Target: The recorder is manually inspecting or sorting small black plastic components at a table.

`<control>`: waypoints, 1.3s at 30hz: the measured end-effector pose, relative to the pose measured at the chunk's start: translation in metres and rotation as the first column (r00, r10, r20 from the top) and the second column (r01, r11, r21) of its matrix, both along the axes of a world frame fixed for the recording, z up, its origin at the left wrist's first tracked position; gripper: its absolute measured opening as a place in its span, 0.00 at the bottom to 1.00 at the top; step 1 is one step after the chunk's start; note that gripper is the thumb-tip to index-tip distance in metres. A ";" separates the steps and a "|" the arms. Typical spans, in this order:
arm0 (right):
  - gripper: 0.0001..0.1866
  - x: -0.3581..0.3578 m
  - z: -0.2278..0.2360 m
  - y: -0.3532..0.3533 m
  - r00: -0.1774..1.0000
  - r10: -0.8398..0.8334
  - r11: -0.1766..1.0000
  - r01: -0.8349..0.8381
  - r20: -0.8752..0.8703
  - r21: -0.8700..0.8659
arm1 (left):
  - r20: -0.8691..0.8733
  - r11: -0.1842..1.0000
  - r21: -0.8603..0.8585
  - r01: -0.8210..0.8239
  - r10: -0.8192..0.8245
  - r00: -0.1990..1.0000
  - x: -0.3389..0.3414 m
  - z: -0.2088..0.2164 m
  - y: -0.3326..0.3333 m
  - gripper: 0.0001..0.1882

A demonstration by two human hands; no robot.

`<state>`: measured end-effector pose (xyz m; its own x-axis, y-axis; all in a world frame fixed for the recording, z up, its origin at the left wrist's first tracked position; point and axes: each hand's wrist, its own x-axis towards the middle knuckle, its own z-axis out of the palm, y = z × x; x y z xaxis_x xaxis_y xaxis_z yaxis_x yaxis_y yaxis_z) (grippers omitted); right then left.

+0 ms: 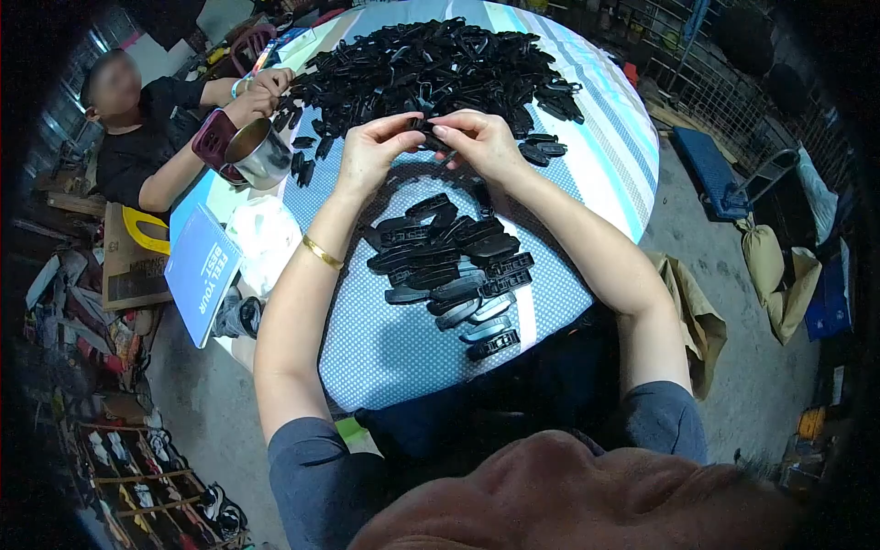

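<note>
Over the table, my left hand and my right hand meet at a small black plastic piece. Thumb and fingers of both are pinched on it, and they cover much of its shape. Just beyond my hands spreads a large heap of black plastic pieces. Closer to me, below my wrists, lies a smaller group of long, narrow black pieces, roughly lined up side by side. A few of these show greyish sides. A gold bracelet circles my left forearm.
The round table wears a patterned blue and white cloth. At left are a metal mug, a phone, a blue book and a white plastic bag. Another person's hands work at the heap's left edge. A blue trolley stands right.
</note>
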<state>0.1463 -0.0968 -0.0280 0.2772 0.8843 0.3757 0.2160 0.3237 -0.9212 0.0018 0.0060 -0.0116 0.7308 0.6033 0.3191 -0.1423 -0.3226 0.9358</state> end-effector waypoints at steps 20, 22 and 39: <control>0.18 0.000 0.006 -0.005 0.976 0.057 0.993 -0.033 0.210 -0.117 | 0.108 0.996 -0.034 0.088 -0.084 0.991 0.004 0.008 -0.015 0.13; 0.15 -0.002 0.005 -0.006 0.963 0.006 1.000 0.000 0.270 -0.024 | 0.131 0.985 -0.047 0.166 -0.159 0.979 0.002 0.011 -0.013 0.13; 0.13 0.168 -0.017 -0.007 0.460 -0.518 0.622 0.781 0.721 -0.051 | -0.628 0.791 0.184 0.583 -0.362 0.689 -0.012 0.041 -0.025 0.17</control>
<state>0.3143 -0.1043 -0.0447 0.6597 0.6271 0.4141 0.7410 -0.4507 -0.4978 -0.0102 -0.0187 0.0297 0.9927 0.0555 -0.1069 0.1166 -0.6651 0.7376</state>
